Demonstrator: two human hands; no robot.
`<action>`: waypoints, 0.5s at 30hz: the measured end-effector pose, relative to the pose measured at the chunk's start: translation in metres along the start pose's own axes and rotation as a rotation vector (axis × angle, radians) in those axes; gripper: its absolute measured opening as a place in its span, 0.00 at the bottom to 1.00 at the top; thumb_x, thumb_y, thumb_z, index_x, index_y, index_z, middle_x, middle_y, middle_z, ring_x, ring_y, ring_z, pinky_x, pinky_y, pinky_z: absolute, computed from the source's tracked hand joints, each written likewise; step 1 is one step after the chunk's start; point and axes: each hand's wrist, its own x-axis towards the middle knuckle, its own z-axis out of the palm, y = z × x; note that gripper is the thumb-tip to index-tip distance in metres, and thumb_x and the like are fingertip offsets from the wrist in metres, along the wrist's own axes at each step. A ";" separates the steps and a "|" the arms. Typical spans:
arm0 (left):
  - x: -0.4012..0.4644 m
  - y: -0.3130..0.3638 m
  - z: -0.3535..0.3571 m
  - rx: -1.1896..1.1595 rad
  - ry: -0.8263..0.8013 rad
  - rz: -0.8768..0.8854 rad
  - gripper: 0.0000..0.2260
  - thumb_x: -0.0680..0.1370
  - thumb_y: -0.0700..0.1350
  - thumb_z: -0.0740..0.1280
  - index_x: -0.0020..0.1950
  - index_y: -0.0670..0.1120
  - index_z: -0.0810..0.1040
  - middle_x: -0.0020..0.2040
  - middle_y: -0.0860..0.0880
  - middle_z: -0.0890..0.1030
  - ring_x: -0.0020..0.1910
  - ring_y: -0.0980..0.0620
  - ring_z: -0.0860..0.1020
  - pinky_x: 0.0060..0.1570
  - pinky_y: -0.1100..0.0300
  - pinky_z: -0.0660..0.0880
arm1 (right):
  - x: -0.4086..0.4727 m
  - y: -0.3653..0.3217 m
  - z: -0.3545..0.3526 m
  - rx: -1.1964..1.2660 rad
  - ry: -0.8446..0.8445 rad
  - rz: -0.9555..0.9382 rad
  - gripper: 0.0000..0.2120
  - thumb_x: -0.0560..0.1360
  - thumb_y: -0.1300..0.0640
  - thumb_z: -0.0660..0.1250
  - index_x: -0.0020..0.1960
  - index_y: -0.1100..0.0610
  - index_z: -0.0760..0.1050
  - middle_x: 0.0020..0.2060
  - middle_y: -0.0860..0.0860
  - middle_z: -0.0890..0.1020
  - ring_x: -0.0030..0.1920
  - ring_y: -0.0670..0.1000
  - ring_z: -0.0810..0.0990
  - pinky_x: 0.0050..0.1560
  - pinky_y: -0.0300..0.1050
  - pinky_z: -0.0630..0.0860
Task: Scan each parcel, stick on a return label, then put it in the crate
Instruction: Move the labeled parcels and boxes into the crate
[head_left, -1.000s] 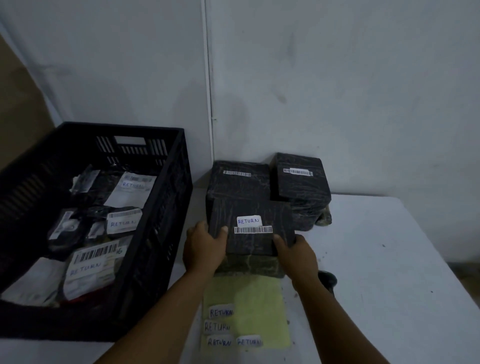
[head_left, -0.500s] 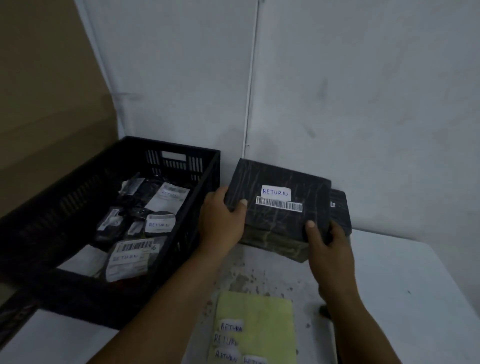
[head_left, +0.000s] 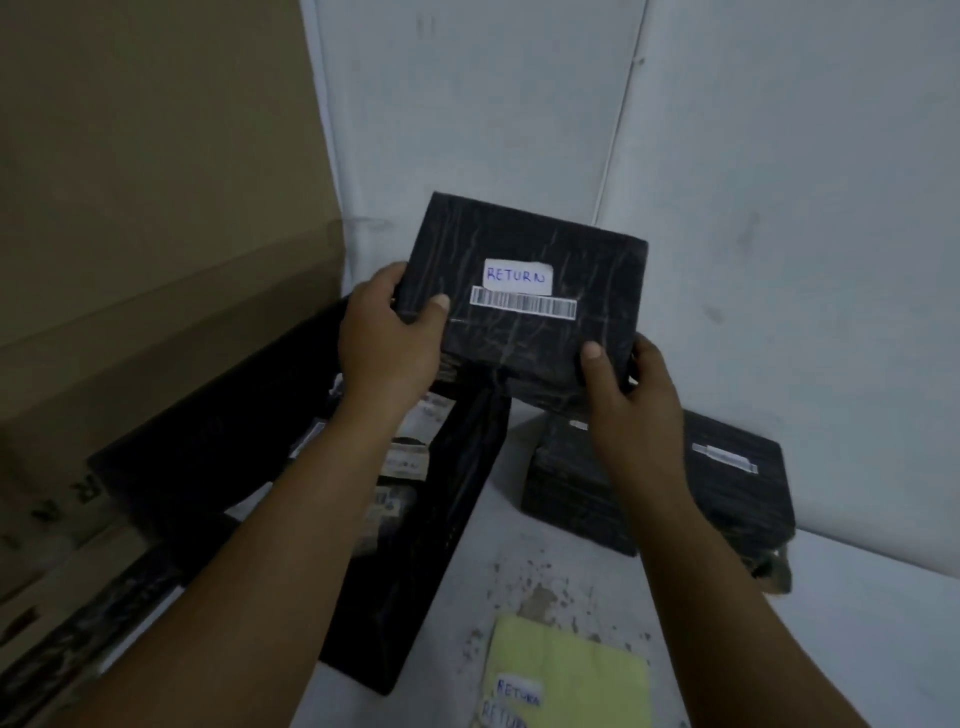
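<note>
A black wrapped parcel (head_left: 524, 249) with a white RETURN label (head_left: 517, 275) and a barcode strip (head_left: 523, 302) is held up in the air in front of the wall. My left hand (head_left: 387, 343) grips its left edge, thumb on top. My right hand (head_left: 631, 400) grips its lower right corner. The parcel hangs above the right rim of the black crate (head_left: 441, 519), which holds several labelled parcels, mostly hidden by my left arm.
More black parcels (head_left: 737, 499) with a barcode stand on the white table (head_left: 857, 623) at the right, by the wall. A yellow sheet (head_left: 571, 675) with spare RETURN labels lies at the front. A brown cardboard box (head_left: 156, 260) stands left of the crate.
Both hands lifted the labelled parcel off the pile and carried it up and left towards the crate. The view has swung left.
</note>
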 end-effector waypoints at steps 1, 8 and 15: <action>0.007 -0.005 -0.009 -0.004 0.017 -0.004 0.09 0.76 0.50 0.69 0.53 0.64 0.76 0.51 0.58 0.81 0.48 0.62 0.80 0.47 0.60 0.77 | 0.005 -0.002 0.013 0.004 -0.014 -0.010 0.17 0.80 0.42 0.64 0.67 0.43 0.71 0.58 0.45 0.80 0.57 0.44 0.79 0.57 0.46 0.79; 0.056 -0.077 -0.059 0.073 0.113 -0.103 0.14 0.74 0.52 0.71 0.59 0.56 0.79 0.54 0.55 0.82 0.51 0.56 0.81 0.51 0.57 0.78 | 0.048 0.006 0.111 -0.067 -0.144 -0.004 0.23 0.79 0.40 0.64 0.70 0.50 0.71 0.58 0.46 0.81 0.53 0.44 0.80 0.51 0.36 0.77; 0.084 -0.154 -0.072 0.156 0.011 -0.277 0.12 0.74 0.52 0.72 0.57 0.53 0.79 0.52 0.53 0.82 0.50 0.51 0.82 0.55 0.48 0.80 | 0.066 0.049 0.177 -0.231 -0.278 0.054 0.22 0.80 0.42 0.63 0.69 0.53 0.73 0.60 0.50 0.81 0.52 0.46 0.77 0.48 0.36 0.72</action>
